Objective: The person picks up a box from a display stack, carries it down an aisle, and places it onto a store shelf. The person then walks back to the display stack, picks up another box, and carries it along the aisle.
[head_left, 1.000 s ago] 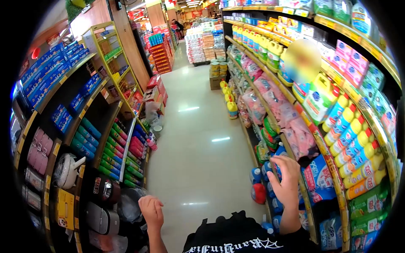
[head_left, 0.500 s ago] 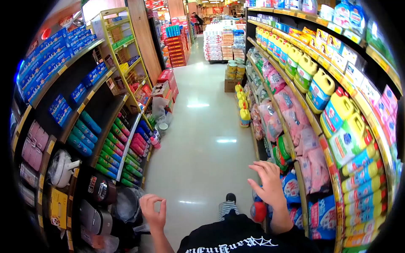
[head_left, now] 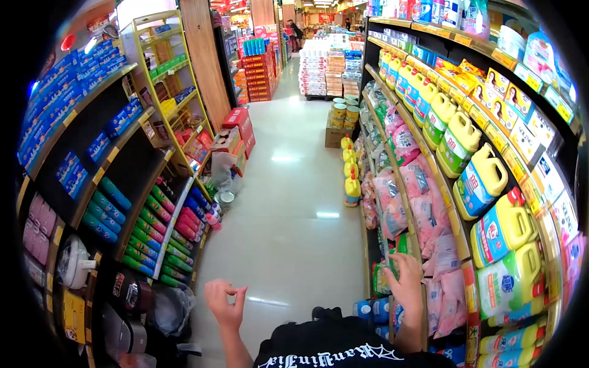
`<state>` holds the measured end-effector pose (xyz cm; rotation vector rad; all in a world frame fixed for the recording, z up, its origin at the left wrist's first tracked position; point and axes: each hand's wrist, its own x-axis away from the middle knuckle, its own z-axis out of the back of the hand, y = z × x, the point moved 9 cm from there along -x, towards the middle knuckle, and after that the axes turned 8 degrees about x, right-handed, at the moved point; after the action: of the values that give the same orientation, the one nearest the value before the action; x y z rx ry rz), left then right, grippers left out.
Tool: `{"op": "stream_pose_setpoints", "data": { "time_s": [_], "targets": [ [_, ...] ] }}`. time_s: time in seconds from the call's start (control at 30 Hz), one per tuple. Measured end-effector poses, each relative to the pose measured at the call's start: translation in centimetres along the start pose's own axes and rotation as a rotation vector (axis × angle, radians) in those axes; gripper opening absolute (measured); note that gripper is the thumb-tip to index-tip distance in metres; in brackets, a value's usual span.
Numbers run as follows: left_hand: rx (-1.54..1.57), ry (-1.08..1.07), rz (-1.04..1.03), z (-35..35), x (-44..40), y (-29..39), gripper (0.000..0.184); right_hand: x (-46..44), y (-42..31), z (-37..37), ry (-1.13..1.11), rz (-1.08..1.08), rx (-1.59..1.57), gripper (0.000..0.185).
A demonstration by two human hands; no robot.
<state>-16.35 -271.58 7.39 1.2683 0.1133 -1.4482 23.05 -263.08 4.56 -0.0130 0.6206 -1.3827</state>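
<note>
Both are empty: your left hand (head_left: pixel 226 302) half-curled, your right hand (head_left: pixel 406 285) open near the pink bags (head_left: pixel 444 302) at four o'clock, probably soft, slippery, best cupped underneath.

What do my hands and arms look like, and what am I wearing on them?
Your left hand and right hand are ungloved, and both forearms are uncovered. Your black top carries white gothic-style lettering.

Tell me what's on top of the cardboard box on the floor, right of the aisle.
Yellowish tins with pale lids stand on the cardboard box. They cover its top; its inside cannot be seen.
</note>
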Motion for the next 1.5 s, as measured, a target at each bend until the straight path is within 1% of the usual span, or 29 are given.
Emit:
{"op": "stream_pose_setpoints", "data": {
  "time_s": [0.07, 0.2, 0.27, 0.3, 0.37, 0.4, 0.47, 0.5, 0.53, 0.6, 0.63, 0.67, 0.7, 0.73, 0.8, 0.83, 0.87, 0.93, 0.97, 1.0, 1.07, 1.1, 1.13, 1.17, 1.3, 1.37, 1.5],
  "targets": [
    [-0.002, -0.006, -0.009, -1.7, -1.0, -0.5, 0.029, -1.3, 0.9, 0.1, 0.011, 0.007, 0.0, 0.034],
    [0.005, -0.059, -0.004, -5.0, -3.3, -2.3, 0.031, -3.0, 3.3, -1.3, 0.021, -0.066, 0.037, 0.033],
    [0.021, -0.113, -0.085, -7.0, -4.9, -2.6, 0.031, -3.8, 4.0, -2.3, 0.005, -0.12, 0.036, 0.032],
    [0.026, -0.113, -0.086, -7.8, -5.8, -3.1, 0.031, -4.3, 4.0, -2.6, 0.007, -0.122, 0.04, 0.032],
    [0.075, -0.163, -0.084, -9.9, -7.6, -3.9, 0.023, -5.4, 4.1, -3.7, -0.019, -0.143, 0.067, 0.032],
    [0.08, -0.164, -0.087, -10.7, -8.4, -4.7, 0.023, -6.0, 4.2, -4.2, -0.015, -0.146, 0.071, 0.032],
    [0.088, -0.195, -0.088, -12.7, -10.1, -7.0, 0.016, -7.4, 4.9, -5.2, 0.002, -0.184, 0.062, 0.032],
    [0.09, -0.201, -0.097, -13.3, -11.2, -8.0, 0.016, -8.2, 4.8, -5.3, 0.031, -0.218, 0.07, 0.032],
    [0.097, -0.21, -0.101, -13.9, -12.7, -8.8, 0.01, -9.2, 4.6, -5.7, 0.039, -0.226, 0.065, 0.032],
    [0.105, -0.22, -0.113, -14.8, -16.1, -10.1, 0.009, -11.4, 3.6, -5.6, 0.112, -0.232, 0.135, 0.031],
    [0.136, -0.143, -0.105, -14.6, -18.1, -10.8, 0.009, -12.7, 2.9, -5.7, 0.119, -0.255, 0.145, 0.032],
    [0.168, -0.06, -0.096, -14.2, -19.6, -11.6, 0.014, -13.9, 2.2, -6.2, 0.127, -0.252, 0.145, 0.032],
    [0.155, -0.106, -0.074, -14.1, -20.8, -13.0, 0.027, -15.2, 1.7, -6.8, 0.147, -0.261, 0.129, 0.032],
    [0.155, -0.09, -0.077, -14.1, -22.0, -13.8, 0.027, -16.6, 1.2, -7.4, 0.167, -0.267, 0.111, 0.032],
    [0.03, -0.054, -0.131, -13.5, -24.4, -14.6, 0.033, -19.5, -0.3, -9.1, 0.166, -0.233, 0.122, 0.033],
    [0.008, -0.122, -0.06, -13.8, -24.9, -16.2, 0.034, -21.0, -1.7, -9.8, 0.149, -0.209, 0.1, 0.032],
    [-0.005, -0.112, -0.054, -13.5, -25.4, -17.3, 0.034, -22.4, -2.8, -10.6, 0.13, -0.184, 0.079, 0.032],
    [-0.123, -0.173, -0.139, -13.8, -26.1, -18.4, 0.026, -24.9, -4.7, -12.2, 0.119, -0.138, 0.063, 0.032],
    [-0.114, -0.227, -0.076, -14.1, -26.2, -20.3, 0.028, -25.9, -5.7, -12.9, 0.098, -0.128, 0.021, 0.032],
    [-0.125, -0.224, -0.068, -13.9, -26.2, -21.3, 0.028, -26.8, -6.5, -13.8, 0.076, -0.119, -0.022, 0.032],
    [-0.089, -0.285, 0.078, -14.0, -26.0, -24.3, 0.036, -28.2, -6.9, -15.7, 0.04, -0.121, -0.042, 0.033],
    [-0.119, -0.295, 0.097, -13.8, -25.9, -25.2, 0.038, -29.0, -7.2, -16.6, 0.008, -0.108, -0.027, 0.033],
    [-0.132, -0.284, 0.105, -13.5, -26.1, -25.9, 0.038, -29.9, -7.7, -17.8, -0.027, -0.093, -0.009, 0.034],
    [-0.153, -0.263, 0.129, -12.9, -26.0, -26.6, 0.039, -30.8, -8.6, -18.3, 0.003, -0.034, 0.024, 0.031],
    [-0.205, -0.216, 0.259, -12.0, -25.3, -29.4, 0.037, -34.6, -10.1, -22.2, -0.106, 0.073, 0.032, 0.032],
    [-0.241, -0.207, 0.32, -12.2, -25.4, -30.7, 0.036, -36.9, -10.6, -24.3, -0.137, 0.112, -0.035, 0.034],
    [-0.306, -0.199, 0.327, -13.7, -27.7, -32.3, 0.032, -42.3, -12.3, -26.9, -0.115, 0.17, -0.085, 0.034]
  ]
}}
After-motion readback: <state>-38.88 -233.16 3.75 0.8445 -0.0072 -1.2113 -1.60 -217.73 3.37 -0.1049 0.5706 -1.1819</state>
